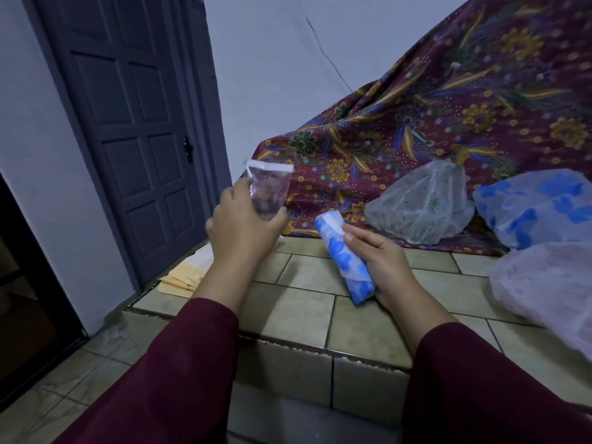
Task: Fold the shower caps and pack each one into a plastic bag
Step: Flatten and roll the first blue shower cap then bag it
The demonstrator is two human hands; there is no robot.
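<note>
My right hand [382, 264] grips a rolled-up shower cap [344, 254], white with blue flowers, held slantwise above the tiled ledge. My left hand [243, 224] holds a small clear plastic bag [268, 190] upright, its white top edge up, to the left of the roll. The two do not touch. Three unfolded caps lie at the right: a green-patterned one [419, 205], a blue-flowered one [538, 206] and a pinkish one [547, 290].
A tiled ledge [307, 302] runs under my hands, with a step down to the floor in front. Batik cloth [448, 107] drapes over something behind. Pale yellow flat packets [185, 277] lie at the ledge's left end. A grey door [128, 123] stands at left.
</note>
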